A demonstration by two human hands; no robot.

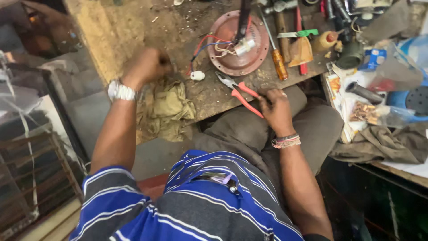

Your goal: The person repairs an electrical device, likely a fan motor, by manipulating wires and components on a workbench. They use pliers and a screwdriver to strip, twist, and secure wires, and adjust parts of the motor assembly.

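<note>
The right hand (275,108) rests at the near edge of the surface (133,27), its fingers curled around the red handles of the pliers (238,91), whose metal nose points toward the round reddish metal plate (227,62) farther in. The left hand (147,66) is a closed fist at the surface's left edge, just above a crumpled yellowish rag (167,109); I cannot tell whether it holds anything. Red, blue and white wires (207,44) cross the plate, and a screwdriver (275,51) lies just beside it.
</note>
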